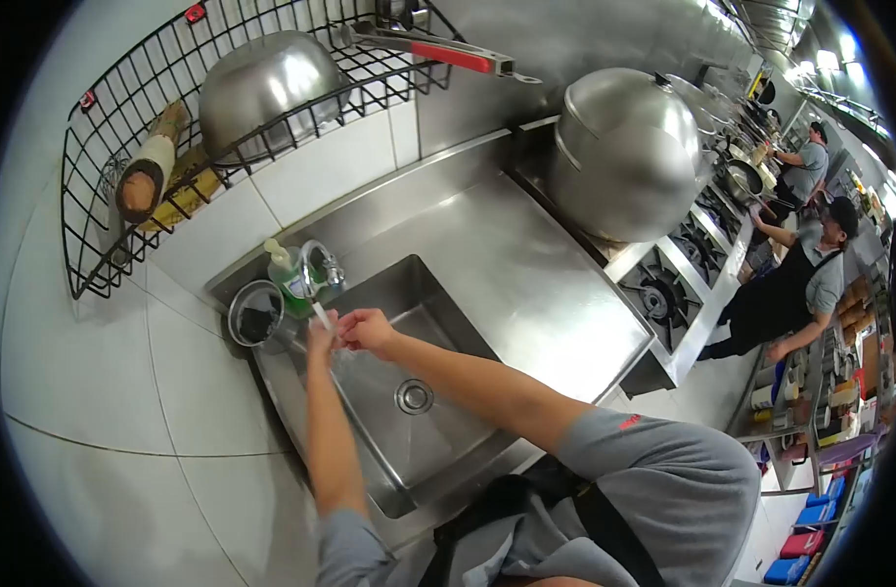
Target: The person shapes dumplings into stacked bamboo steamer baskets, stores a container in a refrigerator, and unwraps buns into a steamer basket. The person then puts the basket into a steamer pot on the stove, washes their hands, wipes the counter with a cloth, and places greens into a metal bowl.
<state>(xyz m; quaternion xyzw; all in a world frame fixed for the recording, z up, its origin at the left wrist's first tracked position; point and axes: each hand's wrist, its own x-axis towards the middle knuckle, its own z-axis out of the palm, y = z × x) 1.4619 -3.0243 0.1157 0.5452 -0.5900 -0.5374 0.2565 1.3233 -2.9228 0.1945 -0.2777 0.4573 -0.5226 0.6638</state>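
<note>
Water runs from the curved chrome faucet [316, 262] onto my hands above the left side of the steel sink [438, 338]. My left hand [322, 336] is right under the stream, its fingers partly hidden by water. Beside it, my right hand [368, 331] has loosely bent fingers reaching toward the left one. Nothing shows in either hand. Behind the faucet stands a pump bottle of green liquid [290, 274]. A metal bowl with something dark inside [257, 311] is left of my hands. The round drain [414, 396] lies in the basin below.
Above, a black wire rack [81, 196] holds an upturned metal bowl [272, 83], a rolling pin [150, 171] and red-handled tongs [453, 56]. A large steel pot [624, 152] sits right of the drainboard [468, 230], near gas burners [655, 296]. Two people [790, 279] work along the stove.
</note>
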